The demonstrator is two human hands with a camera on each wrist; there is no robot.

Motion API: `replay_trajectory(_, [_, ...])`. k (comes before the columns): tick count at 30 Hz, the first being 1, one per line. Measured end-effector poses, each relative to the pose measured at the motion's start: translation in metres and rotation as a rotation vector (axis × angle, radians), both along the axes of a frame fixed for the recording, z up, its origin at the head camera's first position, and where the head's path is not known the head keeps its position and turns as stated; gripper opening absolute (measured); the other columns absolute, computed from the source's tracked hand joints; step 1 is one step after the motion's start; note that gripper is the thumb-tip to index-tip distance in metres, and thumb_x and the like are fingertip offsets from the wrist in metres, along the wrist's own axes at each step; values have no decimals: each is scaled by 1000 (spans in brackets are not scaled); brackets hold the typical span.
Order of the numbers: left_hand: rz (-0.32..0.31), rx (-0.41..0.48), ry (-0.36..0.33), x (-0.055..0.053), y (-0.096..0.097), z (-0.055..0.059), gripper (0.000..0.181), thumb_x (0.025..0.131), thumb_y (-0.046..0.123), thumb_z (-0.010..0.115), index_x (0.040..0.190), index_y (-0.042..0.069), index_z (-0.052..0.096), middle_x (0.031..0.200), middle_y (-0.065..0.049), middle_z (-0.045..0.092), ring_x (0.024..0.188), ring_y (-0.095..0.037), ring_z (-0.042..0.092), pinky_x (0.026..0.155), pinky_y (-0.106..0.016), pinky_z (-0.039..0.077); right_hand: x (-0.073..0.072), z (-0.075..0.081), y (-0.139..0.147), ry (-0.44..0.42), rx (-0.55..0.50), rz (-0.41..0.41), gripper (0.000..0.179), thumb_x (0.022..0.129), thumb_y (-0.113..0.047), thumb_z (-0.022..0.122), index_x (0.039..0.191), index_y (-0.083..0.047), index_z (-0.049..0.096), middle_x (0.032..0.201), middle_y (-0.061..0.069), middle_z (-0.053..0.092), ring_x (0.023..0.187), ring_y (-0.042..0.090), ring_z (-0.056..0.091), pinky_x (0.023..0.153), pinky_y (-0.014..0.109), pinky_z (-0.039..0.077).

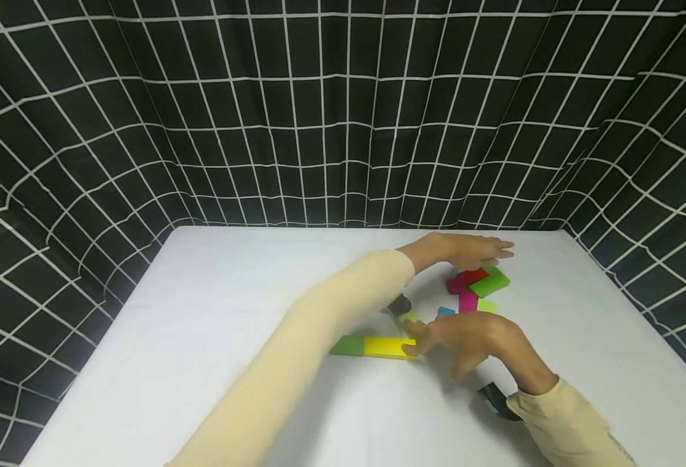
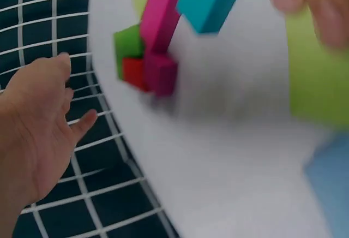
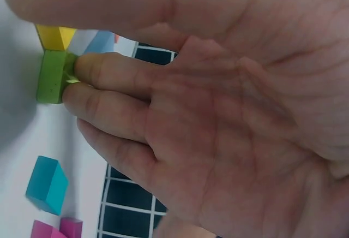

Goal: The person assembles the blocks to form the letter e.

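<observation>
Right hand [image 1: 465, 334] is nearer: lime block [image 3: 52, 77] sits at 2 of its fingertips, left of the palm in head view, visible long side running across the fingers. Fingers straight, thumb well off the block, no grip. Block is a bit nearer the worktop [image 1: 232, 292]'s right edge than its left, just beyond yellow block [image 1: 386, 347]. Left hand [image 1: 474, 250]: fingers extended, holding nothing, by red block [image 1: 471, 277], toward far right corner.
</observation>
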State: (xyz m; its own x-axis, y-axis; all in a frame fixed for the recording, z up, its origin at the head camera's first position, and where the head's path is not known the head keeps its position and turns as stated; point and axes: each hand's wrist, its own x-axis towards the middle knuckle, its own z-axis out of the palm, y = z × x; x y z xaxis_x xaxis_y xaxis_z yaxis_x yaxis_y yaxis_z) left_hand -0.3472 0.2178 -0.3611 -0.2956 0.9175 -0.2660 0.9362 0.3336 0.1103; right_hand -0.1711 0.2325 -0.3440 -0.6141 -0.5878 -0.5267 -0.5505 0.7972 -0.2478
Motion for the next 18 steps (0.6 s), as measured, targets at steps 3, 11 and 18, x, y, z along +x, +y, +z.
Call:
replay_trajectory(3, [-14,-77,36,1,9,-13,57,115,17,28,169,28,15,179,10,3,166,-10,2,131,-16,4,-2,-1,-4,28,2,25,83,70,2,89,141,-35,66,155,10,57,121,21,64,80,25,55])
replay_trajectory(11, [-2,-58,228,5,13,-43,50,114,18,40,162,34,39,153,9,52,140,-9,48,122,-27,38,-2,-5,-6,61,6,84,82,67,-2,91,140,-33,68,125,-8,73,107,8,66,93,27,55])
replay_trajectory(18, [68,60,433,2,12,-50,42,109,29,54,151,28,53,145,5,55,132,-14,53,113,-28,48,-1,-3,-6,53,52,47,82,69,-2,91,139,-37,68,138,1,67,104,9,65,87,26,56])
